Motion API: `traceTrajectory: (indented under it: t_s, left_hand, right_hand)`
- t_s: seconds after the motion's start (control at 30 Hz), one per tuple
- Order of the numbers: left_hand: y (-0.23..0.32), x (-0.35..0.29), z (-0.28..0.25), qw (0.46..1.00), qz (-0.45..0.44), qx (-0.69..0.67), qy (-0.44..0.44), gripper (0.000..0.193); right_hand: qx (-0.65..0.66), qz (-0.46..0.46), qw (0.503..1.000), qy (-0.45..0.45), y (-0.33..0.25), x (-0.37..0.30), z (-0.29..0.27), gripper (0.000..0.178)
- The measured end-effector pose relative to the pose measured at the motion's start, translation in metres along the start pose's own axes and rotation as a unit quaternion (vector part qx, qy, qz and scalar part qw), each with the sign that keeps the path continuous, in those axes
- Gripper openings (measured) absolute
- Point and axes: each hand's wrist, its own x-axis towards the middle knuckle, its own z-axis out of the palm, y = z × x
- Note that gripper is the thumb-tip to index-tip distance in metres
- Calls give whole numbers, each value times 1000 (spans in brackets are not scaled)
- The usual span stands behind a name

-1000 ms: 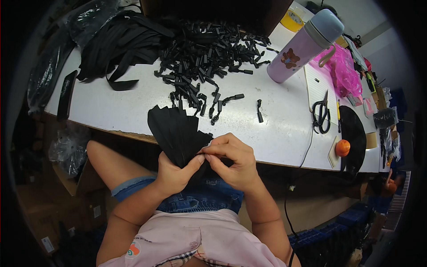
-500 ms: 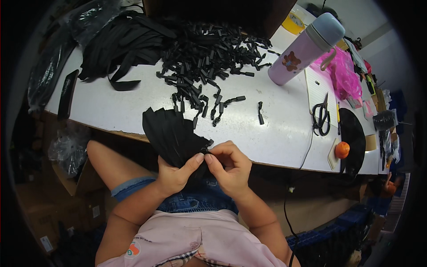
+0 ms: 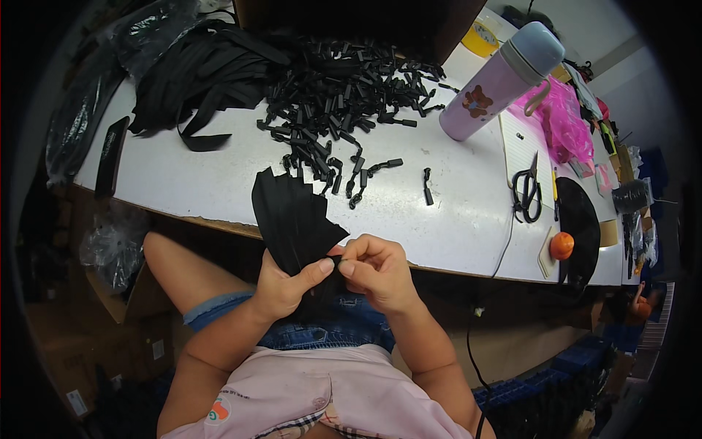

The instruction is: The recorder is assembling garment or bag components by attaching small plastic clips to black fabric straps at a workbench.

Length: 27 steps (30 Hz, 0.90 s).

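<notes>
A fanned bundle of flat black straps is standing up just below the near edge of the white desk. The left hand is clamped around its base; the right hand is pinching one strap end beside the left thumb. Beyond the bundle, a heap of black clips is lying on the desk, with a pink bottle and scissors to the heap's right.

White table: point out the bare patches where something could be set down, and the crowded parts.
On the white table, one bare patch lies between the black strap bundle and the near edge. Another sits between the lone black clip and the scissors. Crowded: the black clip pile at the back, and the right end by the pink bag.
</notes>
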Motion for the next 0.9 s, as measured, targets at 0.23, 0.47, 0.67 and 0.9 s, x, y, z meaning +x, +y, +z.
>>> traceTrajectory:
  t_s: [0.23, 0.47, 0.67, 0.9]
  left_hand:
    - [-2, -1, 9, 996, 62, 30, 49, 14]
    - [-2, -4, 1, 995, 15, 95, 10, 11]
    - [-1, 1, 3, 998, -34, -34, 38, 11]
    - [-3, 0, -1, 994, 43, 55, 79, 14]
  right_hand:
    - [-229, -210, 946, 89, 20, -1, 9, 6]
    - [-109, -137, 982, 67, 20, -4, 9, 5]
    - [-354, -329, 871, 88, 21, 1, 7, 12]
    - [-464, -180, 865, -64, 7, 2, 3, 11]
